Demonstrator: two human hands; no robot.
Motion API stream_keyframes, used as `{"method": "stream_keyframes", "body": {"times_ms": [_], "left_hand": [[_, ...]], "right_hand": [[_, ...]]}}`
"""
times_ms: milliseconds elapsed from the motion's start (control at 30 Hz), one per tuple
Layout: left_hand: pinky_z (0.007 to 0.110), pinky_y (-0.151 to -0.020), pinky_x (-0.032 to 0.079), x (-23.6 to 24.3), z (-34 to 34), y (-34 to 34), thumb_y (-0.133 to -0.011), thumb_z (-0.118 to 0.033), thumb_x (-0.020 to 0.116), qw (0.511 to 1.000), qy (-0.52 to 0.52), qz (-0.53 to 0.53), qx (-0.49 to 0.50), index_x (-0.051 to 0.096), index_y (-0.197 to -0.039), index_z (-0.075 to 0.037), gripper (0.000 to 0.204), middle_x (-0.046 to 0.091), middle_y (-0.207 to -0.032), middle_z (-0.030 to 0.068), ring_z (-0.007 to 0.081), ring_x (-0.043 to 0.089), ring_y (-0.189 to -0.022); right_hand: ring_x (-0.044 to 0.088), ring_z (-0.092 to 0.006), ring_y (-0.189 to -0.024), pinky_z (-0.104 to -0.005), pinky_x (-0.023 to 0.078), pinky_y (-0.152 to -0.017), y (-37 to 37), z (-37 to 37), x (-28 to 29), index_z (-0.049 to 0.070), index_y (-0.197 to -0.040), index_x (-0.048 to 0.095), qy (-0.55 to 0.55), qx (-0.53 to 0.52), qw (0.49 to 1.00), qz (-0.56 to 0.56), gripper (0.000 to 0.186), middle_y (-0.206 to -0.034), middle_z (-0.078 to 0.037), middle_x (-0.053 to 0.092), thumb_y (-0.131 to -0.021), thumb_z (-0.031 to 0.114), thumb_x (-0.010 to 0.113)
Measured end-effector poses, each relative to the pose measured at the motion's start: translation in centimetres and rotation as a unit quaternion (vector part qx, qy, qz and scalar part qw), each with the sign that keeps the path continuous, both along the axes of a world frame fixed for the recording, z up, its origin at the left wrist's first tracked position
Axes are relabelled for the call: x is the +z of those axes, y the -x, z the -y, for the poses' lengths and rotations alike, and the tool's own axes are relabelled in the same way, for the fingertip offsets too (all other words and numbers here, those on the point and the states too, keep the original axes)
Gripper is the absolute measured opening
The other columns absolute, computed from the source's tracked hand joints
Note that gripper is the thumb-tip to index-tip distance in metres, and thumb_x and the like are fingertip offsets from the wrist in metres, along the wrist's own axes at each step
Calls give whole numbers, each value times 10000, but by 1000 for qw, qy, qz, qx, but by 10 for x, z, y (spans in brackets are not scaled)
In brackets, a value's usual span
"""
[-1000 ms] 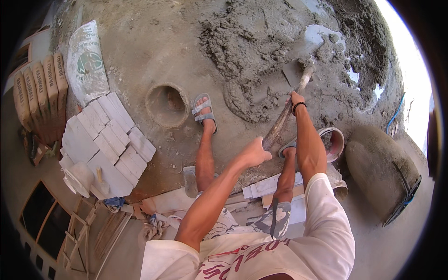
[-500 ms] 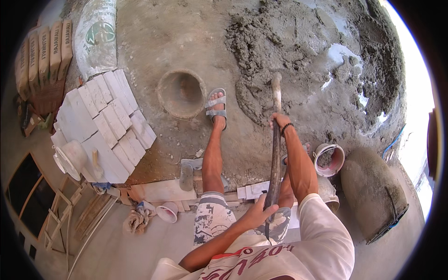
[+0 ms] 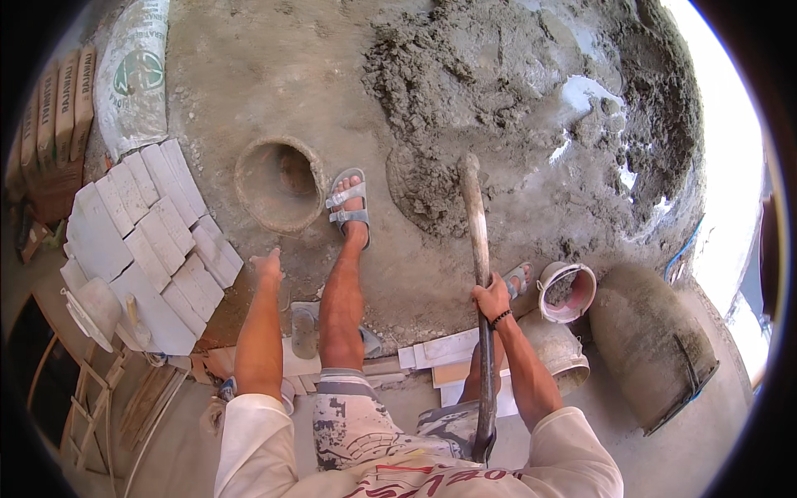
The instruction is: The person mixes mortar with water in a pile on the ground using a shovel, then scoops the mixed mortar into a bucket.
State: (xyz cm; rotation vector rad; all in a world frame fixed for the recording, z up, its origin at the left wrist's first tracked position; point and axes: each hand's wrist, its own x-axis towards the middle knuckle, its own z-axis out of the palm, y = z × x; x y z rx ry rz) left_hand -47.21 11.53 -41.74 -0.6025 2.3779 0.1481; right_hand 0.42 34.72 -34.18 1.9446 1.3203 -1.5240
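Observation:
In my right hand [image 3: 493, 297] is a long wooden tool handle [image 3: 477, 216], with my fingers wrapped round its middle. Its pale far end lies over the wet mortar [image 3: 506, 124], and its darker near end comes back close to my shirt. No blade shows clearly, so I cannot tell the kind of tool. Away from the handle, my left hand [image 3: 267, 264] stretches forward with nothing in it, thumb apart from the fingers. It is just short of a mortar-crusted bucket [image 3: 249, 195], not touching it. My sandalled foot [image 3: 349, 202] stands right of that bucket.
Left lies a stack of white blocks [image 3: 158, 224] with a pale bucket [image 3: 98, 307] on it. Behind are a white sack [image 3: 133, 83] and brown bags [image 3: 65, 108]. At right are a pail [image 3: 567, 292], a bucket [image 3: 554, 353] and a mortar-coated barrow-like tub [image 3: 647, 340].
My left hand has let go of the handle's near end and swung out left toward the bucket. My right hand has come nearer, still gripping the handle. The view has shifted.

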Motion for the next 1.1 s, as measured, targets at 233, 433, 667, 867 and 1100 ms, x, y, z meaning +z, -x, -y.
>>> {"method": "stream_keyframes", "body": {"times_ms": [233, 433, 667, 867, 1100], "left_hand": [[509, -1009, 340, -65, 17, 11, -871, -251, 520, 902, -308, 49, 299, 293, -1340, 4, 580, 362, -1344, 183, 418, 403, -1200], [543, -1059, 283, -57, -34, -5, -885, -203, 451, 729, -560, -2, 393, 304, -1339, 6, 521, 330, -1385, 190, 375, 350, -1257], [509, -990, 384, -18, -106, -3, -866, -149, 499, 755, -493, -31, 432, 354, -1281, -21, 458, 412, -1307, 149, 320, 408, -1208], [496, -967, 400, -34, -135, -6, -857, -92, 514, 766, -471, -45, 435, 380, -1246, -35, 416, 416, -1310, 128, 302, 442, -1170], [483, -981, 367, -65, -119, 2, -890, -200, 536, 795, -451, -76, 398, 291, -1343, -28, 543, 384, -1338, 139, 294, 436, -1189]], "right_hand": [[550, -191, -440, -316, 450, -432, 34, -83, -9, -34, -847, 470, -106, -19, 994, -33, 235, -558, -119, 534, -688, 105, 572], [552, -187, -442, -320, 441, -417, 79, -149, 2, -38, -872, 435, -101, -25, 989, -109, 240, -562, -114, 527, -706, 93, 549], [581, -378, -661, -433, 470, -626, 82, -102, -45, -16, -958, 440, -112, 138, 982, -69, 353, -724, -247, 573, -705, 184, 585], [584, -455, -843, -486, 464, -755, -37, -10, -69, 3, -1027, 459, -28, 261, 964, 50, 427, -849, -298, 603, -701, 218, 631], [633, -316, -663, -393, 486, -639, -74, 3, -13, -23, -873, 564, 3, 2, 1000, -17, 247, -670, -205, 593, -690, 141, 586]]}}
